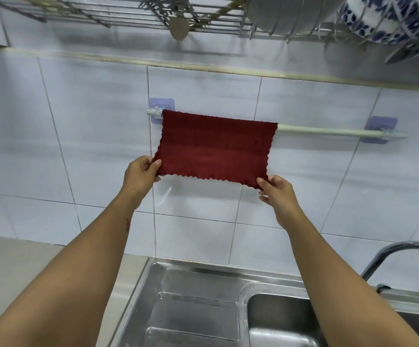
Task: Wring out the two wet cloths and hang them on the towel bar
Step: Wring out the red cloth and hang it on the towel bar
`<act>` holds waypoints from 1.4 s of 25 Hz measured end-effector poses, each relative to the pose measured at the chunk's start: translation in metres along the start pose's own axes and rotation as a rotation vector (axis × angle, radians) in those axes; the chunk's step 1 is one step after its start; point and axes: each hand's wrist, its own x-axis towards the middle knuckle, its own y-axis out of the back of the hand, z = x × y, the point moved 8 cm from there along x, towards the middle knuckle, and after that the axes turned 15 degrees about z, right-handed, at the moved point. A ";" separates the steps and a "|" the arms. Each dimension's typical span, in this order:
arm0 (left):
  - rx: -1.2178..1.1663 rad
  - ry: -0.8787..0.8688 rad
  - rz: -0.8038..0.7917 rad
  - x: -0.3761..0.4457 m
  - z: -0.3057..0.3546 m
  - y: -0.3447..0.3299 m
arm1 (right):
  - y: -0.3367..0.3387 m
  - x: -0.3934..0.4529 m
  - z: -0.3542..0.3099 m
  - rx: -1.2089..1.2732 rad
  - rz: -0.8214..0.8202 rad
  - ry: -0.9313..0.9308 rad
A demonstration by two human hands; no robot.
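A dark red cloth [216, 146] with zigzag edges is draped over the left part of the pale towel bar [328, 131], which is fixed to the tiled wall on two bluish adhesive mounts. My left hand [140, 175] pinches the cloth's lower left corner. My right hand [278, 194] pinches its lower right corner. Both hands hold the front flap out flat, away from the wall. The right half of the bar is bare. A second cloth is not in view.
A steel sink [203, 309] with a drainboard and basin lies below my arms. A chrome faucet [398, 249] arches at the right. Overhead hangs a wire dish rack [203, 18] with plates and blue-patterned bowls [383, 18]. A counter [28, 266] lies at the left.
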 end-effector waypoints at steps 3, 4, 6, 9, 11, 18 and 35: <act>0.068 -0.056 0.011 -0.001 0.002 0.001 | 0.003 0.001 0.004 0.008 0.049 0.009; 0.089 -0.071 0.006 -0.002 0.003 0.000 | 0.004 0.002 0.006 0.008 0.062 0.005; 0.135 -0.101 0.011 -0.003 0.005 -0.001 | 0.005 0.002 0.007 -0.004 0.068 0.004; 0.172 -0.118 0.034 -0.007 0.008 0.001 | 0.005 -0.002 0.006 0.018 0.032 -0.002; 0.152 -0.104 0.043 -0.010 0.009 0.002 | 0.006 -0.006 0.007 0.022 -0.006 -0.004; 0.212 0.088 -0.086 -0.054 -0.021 -0.006 | 0.021 -0.040 0.045 -0.167 -0.029 -0.078; 0.509 0.018 -0.854 -0.382 -0.091 -0.106 | 0.236 -0.183 0.185 -0.857 -0.114 -0.156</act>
